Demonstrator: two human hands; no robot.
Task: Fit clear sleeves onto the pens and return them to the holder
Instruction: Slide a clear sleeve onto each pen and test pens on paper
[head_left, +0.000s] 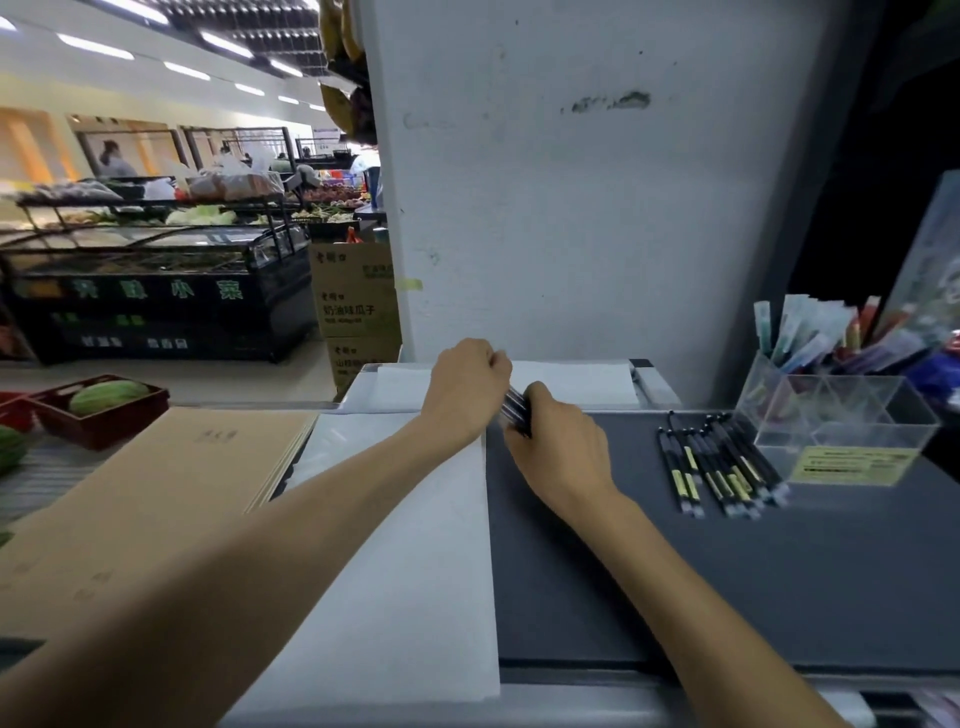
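My right hand (558, 441) grips a small bundle of dark pens (516, 411) on the grey counter top (727, 582). My left hand (465, 387) is curled just above the bundle's far end, its fingertips at the pens; what it pinches is hidden. Several black pens with yellow labels (719, 470) lie in a loose row to the right. Behind them stands a clear acrylic holder (841, 415) with a yellow label; its front compartments look empty and the back ones hold packaged pens (821, 332).
White sheets (405, 571) lie under my left forearm, with a stack of brown cardboard sheets (156, 499) to the left. A white pillar (597, 182) rises right behind the counter. Produce displays and boxes (358, 306) stand at the far left.
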